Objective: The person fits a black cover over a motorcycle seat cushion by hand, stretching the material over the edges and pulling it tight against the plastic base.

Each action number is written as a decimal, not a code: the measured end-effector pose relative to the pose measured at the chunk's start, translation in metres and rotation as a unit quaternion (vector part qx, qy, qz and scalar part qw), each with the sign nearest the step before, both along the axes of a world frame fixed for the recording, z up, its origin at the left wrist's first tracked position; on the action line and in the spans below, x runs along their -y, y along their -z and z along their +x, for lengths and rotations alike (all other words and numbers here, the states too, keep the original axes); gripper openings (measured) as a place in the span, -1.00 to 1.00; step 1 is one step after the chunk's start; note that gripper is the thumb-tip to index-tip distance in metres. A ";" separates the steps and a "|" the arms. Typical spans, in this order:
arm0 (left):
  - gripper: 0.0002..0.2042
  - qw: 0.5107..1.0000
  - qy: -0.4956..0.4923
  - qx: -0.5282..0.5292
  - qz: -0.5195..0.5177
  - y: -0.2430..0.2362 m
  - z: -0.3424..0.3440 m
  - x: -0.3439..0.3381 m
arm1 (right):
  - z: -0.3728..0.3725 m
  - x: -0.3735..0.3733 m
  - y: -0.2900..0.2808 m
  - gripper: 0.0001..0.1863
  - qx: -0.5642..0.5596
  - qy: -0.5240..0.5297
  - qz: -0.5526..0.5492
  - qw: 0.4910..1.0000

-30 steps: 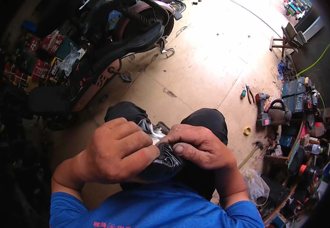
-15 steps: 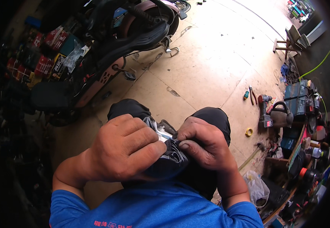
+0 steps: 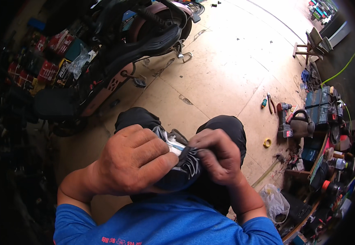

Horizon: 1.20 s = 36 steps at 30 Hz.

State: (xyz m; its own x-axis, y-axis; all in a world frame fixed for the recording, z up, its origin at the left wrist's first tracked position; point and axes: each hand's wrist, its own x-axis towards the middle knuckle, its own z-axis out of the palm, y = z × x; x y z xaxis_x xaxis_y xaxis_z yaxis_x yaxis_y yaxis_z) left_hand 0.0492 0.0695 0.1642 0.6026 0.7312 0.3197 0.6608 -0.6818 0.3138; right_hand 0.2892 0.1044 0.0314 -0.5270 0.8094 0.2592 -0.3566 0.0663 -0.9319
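I have my left hand closed over the near-left side of a crinkled black bundle, which rests between my bent knees. Inside its folded edge shows white material with a pale bluish strip; I cannot make out exactly what it is. The fingers of my right hand are bent and pinch the dark edge on the right side, slightly blurred. Part of the bundle is hidden under my left hand. My knees in black trousers rise just beyond both hands.
A pink-and-black scooter stands left, beside stacked boxes. On the right lie pliers, a screwdriver, a drill and yellow tape, near a kettle, toolboxes, a plastic bag and a wooden stool.
My right hand has shifted a little right, its thumb raised along the black edge. More of that crinkled edge shows between the hands. My left hand stays closed on the bundle.
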 end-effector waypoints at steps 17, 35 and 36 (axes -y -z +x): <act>-0.47 1.000 -0.004 0.001 -0.023 -0.004 0.009 -0.003 | -0.007 -0.040 -0.018 -0.89 0.105 -0.169 -0.025 0.980; -0.46 0.997 -0.036 -0.019 -0.059 -0.005 0.013 -0.009 | -0.008 0.037 0.006 -0.40 -0.061 0.098 0.077 0.990; -0.47 0.997 -0.033 -0.025 -0.064 -0.007 0.011 -0.009 | -0.008 0.038 0.010 -0.43 -0.062 0.093 0.072 0.991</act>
